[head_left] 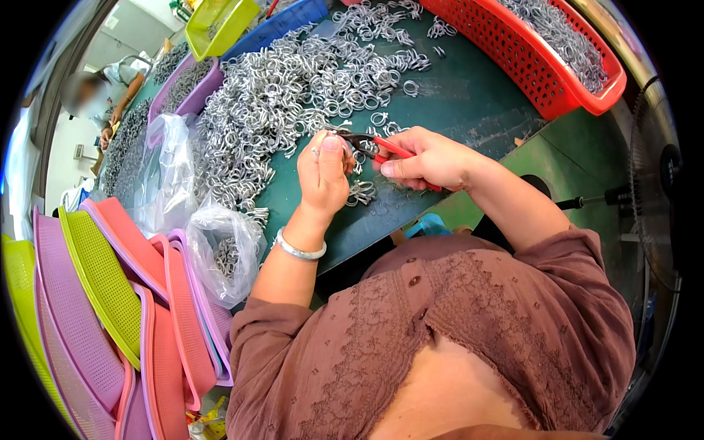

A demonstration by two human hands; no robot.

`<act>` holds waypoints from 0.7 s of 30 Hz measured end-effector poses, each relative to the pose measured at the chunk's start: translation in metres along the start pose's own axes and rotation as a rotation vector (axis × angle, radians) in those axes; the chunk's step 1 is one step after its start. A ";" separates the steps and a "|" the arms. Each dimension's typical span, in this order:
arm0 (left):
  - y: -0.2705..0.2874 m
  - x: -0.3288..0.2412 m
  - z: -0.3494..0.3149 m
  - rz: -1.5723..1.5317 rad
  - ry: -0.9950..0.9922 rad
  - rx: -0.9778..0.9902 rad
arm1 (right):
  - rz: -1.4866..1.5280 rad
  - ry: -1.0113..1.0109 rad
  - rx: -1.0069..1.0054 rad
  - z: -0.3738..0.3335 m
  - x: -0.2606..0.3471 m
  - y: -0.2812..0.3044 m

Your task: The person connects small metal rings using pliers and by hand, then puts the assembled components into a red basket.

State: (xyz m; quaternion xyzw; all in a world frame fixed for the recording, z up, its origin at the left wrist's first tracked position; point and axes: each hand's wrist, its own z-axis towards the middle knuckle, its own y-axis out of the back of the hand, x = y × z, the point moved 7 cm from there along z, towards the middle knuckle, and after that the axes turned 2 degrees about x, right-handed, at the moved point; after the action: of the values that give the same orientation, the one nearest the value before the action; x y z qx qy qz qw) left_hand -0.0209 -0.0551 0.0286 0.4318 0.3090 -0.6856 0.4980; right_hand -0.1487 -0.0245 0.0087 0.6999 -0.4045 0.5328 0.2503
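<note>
Beside the ring heap (286,95), the left hand (323,170) pinches a metal piece (332,133), the right hand (431,161) clasps red-handled pliers (394,148), apparently working it; careful squeezing seems needed.

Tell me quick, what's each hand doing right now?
Left hand: closed; its fingers hide too much to tell exactly what it holds.
Right hand: closed, holding red-handled pliers.

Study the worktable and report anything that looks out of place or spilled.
A few silvery metal rings lie strayed on the dark green tabletop, right of the main silvery metal heap; they look spilled.
</note>
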 end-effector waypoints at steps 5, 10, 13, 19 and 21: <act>-0.002 0.021 0.004 -0.183 0.096 0.030 | -0.507 0.229 -0.268 0.002 0.018 0.017; 0.003 0.016 0.004 -0.109 0.061 -0.086 | -0.694 0.258 -0.462 -0.008 0.039 0.026; 0.009 0.017 0.006 -0.048 0.042 -0.089 | -0.768 0.274 -0.509 -0.012 0.042 0.026; 0.017 0.016 0.007 0.014 0.003 -0.092 | -0.830 0.349 -0.552 -0.012 0.039 0.021; 0.012 0.012 0.007 -0.046 0.048 -0.110 | -0.836 0.336 -0.550 -0.011 0.038 0.020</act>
State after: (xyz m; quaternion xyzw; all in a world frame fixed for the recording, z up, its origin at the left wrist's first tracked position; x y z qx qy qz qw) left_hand -0.0132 -0.0701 0.0212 0.4132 0.3679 -0.6682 0.4975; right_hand -0.1668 -0.0384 0.0465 0.6150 -0.1698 0.3665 0.6772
